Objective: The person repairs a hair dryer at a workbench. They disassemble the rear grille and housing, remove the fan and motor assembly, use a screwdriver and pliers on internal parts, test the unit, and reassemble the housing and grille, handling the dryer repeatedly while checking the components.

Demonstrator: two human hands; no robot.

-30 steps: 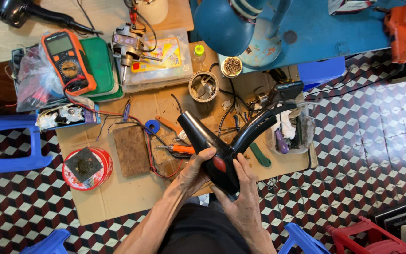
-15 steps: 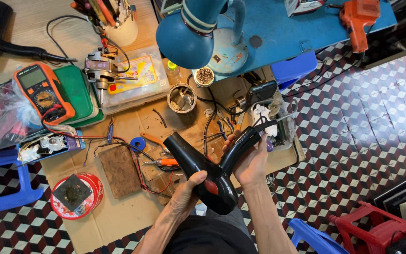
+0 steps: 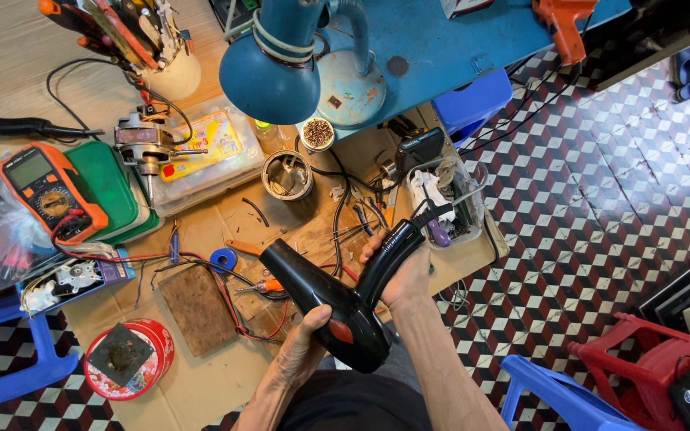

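Black hair dryer (image 3: 337, 307) held low in the centre of the frame, above a sheet of cardboard (image 3: 225, 375) spread on the tiled floor; left hand (image 3: 301, 351) closed around the rounded rear of the body, thumb up against the shell; right hand (image 3: 405, 275) wrapped about the handle, fingers curled shut on it, with the cord end pointing toward the clear plastic tub (image 3: 457, 203) at centre right. Nozzle aimed to the left, toward a blue tape roll (image 3: 222, 259) and an orange-handled screwdriver (image 3: 269, 286) lying just beyond it. Best, by the look of it, to keep both grips firm and the body steady, turning it slowly over the cardboard so any loose part lands there and not among the wires; worth keeping the cord clear of the small tin (image 3: 287, 174) of bits near the upper centre. Orange multimeter (image 3: 49, 191) at the left edge, blue lamp (image 3: 273, 68) at the top, red tin (image 3: 128, 359) at lower left.
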